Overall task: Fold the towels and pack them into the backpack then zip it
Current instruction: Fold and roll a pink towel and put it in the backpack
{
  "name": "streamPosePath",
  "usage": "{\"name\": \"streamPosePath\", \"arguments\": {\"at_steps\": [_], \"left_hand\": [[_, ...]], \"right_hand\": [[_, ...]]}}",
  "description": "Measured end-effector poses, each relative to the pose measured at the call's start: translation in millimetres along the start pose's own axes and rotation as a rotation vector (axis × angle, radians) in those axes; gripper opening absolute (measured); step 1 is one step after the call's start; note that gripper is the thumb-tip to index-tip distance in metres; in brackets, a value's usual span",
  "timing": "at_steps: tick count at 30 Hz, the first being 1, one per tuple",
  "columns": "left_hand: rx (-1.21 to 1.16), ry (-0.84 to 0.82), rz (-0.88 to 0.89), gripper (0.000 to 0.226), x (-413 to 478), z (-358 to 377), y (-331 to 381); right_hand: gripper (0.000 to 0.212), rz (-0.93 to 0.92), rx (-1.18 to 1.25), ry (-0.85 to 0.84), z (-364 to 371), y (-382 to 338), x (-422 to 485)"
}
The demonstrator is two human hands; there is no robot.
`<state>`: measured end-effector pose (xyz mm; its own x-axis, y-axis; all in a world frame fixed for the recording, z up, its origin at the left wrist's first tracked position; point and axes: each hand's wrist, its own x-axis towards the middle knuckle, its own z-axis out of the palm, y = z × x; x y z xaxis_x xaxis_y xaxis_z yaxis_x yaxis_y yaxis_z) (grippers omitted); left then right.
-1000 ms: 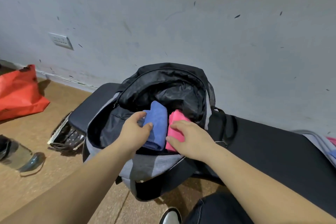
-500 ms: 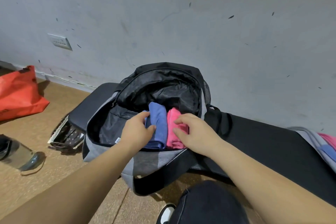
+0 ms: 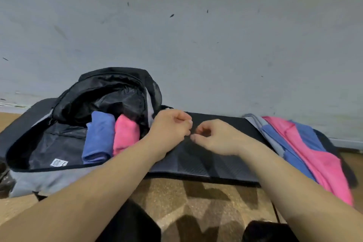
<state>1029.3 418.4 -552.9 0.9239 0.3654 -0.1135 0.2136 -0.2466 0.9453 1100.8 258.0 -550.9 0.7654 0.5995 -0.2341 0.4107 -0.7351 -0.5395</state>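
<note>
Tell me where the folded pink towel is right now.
In the head view, the folded pink towel sits inside the open backpack, left of centre, between the folded blue towel and the left hand.
</note>
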Motion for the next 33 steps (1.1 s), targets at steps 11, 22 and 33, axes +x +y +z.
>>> {"name": "streamPosePath", "arguments": {"at_steps": [11,22,33], "left_hand": [[0.097,-0.285,0.016,0.012,19,147,23],[0.234,-0.348,0.111,0.009,32,185,17],[0.334,-0.294,0.174,0.014,24,167,24]], "right_hand": [[0.026,0.413,0.13,0.409,-52,186,-43],[0.039,0.693,0.191,0.649,-61,275,-62],[0.024,0.43,0.078,0.883,-75,245,-57]]}}
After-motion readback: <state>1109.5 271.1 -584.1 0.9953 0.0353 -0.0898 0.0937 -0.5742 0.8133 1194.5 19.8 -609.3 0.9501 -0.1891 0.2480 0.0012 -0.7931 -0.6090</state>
